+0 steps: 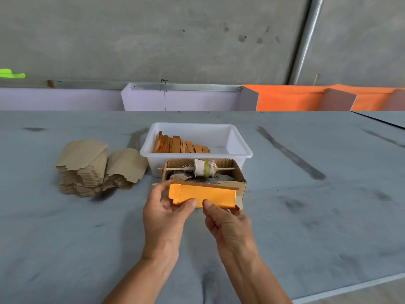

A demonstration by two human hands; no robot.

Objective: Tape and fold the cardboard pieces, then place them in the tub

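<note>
Both hands hold one folded orange cardboard piece [202,194] flat, just in front of a small brown cardboard box [240,183]. My left hand [166,213] grips its left end, thumb on top. My right hand [228,224] pinches its lower edge near the middle. A tape roll [206,167] wrapped in white cloth sits on a thin stick across the box. Behind the box stands a white plastic tub [238,150] with several folded orange pieces [179,144] leaning in its left half. Two stacks of flat brown cardboard pieces [92,165] lie to the left.
The grey table [317,216] stretches wide on both sides. Its front edge runs at the lower right. Low white and orange partitions [285,98] line the far edge, with a concrete wall and a metal pipe [304,40] behind.
</note>
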